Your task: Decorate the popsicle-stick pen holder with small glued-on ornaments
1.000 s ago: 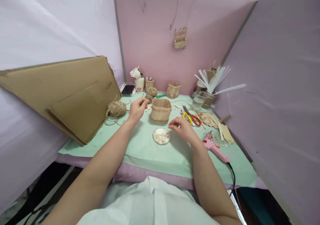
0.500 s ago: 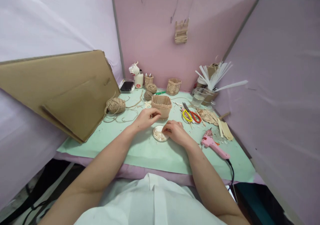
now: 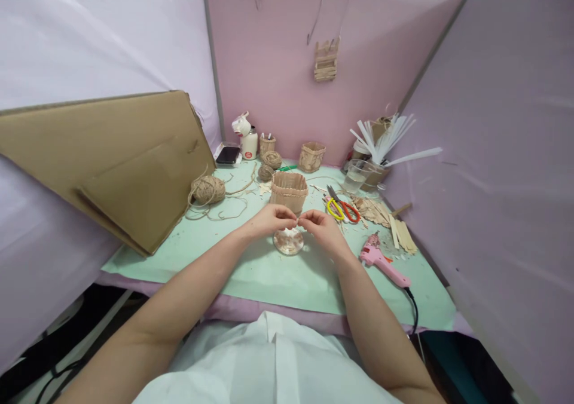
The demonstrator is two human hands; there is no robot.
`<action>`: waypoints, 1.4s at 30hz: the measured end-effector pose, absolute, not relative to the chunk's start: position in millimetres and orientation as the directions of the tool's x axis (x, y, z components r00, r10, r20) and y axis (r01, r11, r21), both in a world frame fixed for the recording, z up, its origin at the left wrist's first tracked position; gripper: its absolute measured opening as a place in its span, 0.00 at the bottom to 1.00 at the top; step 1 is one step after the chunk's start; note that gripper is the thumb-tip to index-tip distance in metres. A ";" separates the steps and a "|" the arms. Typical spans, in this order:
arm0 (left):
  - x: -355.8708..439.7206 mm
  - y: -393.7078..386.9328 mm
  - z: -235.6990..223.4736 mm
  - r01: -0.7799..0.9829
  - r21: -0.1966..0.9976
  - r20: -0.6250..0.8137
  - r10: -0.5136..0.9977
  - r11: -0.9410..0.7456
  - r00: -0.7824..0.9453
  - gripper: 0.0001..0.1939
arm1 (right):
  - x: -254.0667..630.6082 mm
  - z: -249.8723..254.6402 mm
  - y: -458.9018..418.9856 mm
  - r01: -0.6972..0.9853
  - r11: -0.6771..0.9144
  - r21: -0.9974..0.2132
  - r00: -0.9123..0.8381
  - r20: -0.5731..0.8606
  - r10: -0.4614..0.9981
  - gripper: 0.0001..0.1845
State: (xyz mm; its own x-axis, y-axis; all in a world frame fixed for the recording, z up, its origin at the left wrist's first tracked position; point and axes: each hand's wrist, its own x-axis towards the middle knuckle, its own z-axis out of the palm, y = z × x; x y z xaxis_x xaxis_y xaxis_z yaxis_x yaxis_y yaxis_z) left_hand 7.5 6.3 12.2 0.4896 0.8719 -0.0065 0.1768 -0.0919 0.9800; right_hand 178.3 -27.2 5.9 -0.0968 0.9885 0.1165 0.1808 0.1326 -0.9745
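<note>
Left hand: fingertips pinched together above the far edge of a small round dish; whether they grasp a tiny piece, cannot tell.
Right hand: fingers curled in a pinch, tips close against the left ones; their hold is likewise too small to make out.
Dish: on the green surface, holding pale chips.
Slatted basket: upright, just beyond both hands.
Pink glue gun: lying right of the dish.
Twine ball: left of the basket.

Your basket looks like matt, ribbed wood; your twine ball, rough fibre; your glue gun, smooth plastic.
</note>
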 end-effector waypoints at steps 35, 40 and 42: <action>1.2 10.0 18.4 0.303 0.945 0.022 0.950 -0.121 0.311 0.05 | 170.1 -4.9 -27.6 0.856 0.360 -0.372 -0.311 0.187 0.932 0.09; 0.8 11.3 17.2 0.309 0.939 0.043 0.946 -0.147 0.320 0.05 | 166.7 -4.1 -30.0 0.881 0.364 -0.303 -0.320 0.185 0.929 0.11; 0.6 11.9 16.5 0.309 0.940 0.043 0.946 -0.147 0.320 0.06 | 166.6 -4.7 -30.7 0.884 0.365 -0.292 -0.323 0.182 0.929 0.11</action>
State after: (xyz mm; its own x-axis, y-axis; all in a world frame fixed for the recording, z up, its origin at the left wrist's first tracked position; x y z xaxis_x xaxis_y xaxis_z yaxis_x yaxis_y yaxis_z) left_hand 0.6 11.9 16.5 0.3202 0.9464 0.0429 0.3092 -0.1472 0.9395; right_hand 166.6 -30.7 -4.7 -0.3233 0.9286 0.1823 0.8840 0.3651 -0.2921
